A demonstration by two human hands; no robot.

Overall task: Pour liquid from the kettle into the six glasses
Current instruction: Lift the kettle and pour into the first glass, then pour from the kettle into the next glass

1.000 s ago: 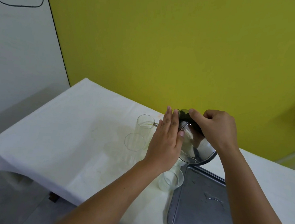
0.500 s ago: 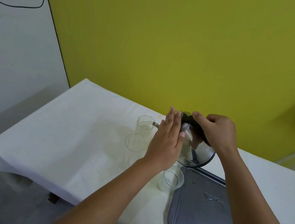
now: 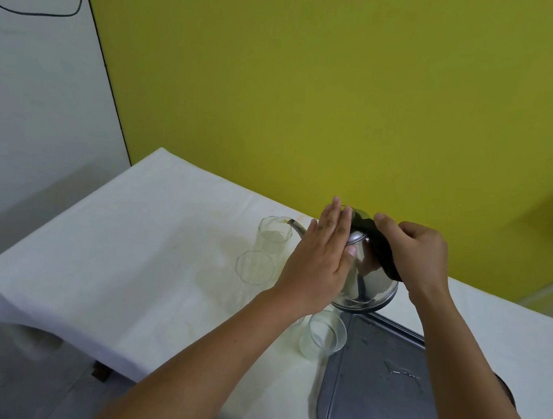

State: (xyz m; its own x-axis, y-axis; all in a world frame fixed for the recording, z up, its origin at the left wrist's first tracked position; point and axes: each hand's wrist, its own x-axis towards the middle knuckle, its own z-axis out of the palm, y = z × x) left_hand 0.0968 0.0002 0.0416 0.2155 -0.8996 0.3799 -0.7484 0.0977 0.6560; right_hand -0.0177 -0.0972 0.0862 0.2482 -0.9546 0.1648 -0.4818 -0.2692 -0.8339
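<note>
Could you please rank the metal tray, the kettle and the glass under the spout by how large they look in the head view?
1. metal tray, clearly the largest, though it is nearest and cut off by the frame.
2. kettle, partly hidden by both hands.
3. glass under the spout, the smallest.

A: Six glasses? Left hand [image 3: 319, 264] hides kettle [image 3: 368, 282] front; only three show.
B: Tray [image 3: 381, 393] cut off at bottom edge, right arm over its corner. Can't tell liquid level in far glass [image 3: 274, 235], or whether spout [image 3: 295, 227] pours.
</note>
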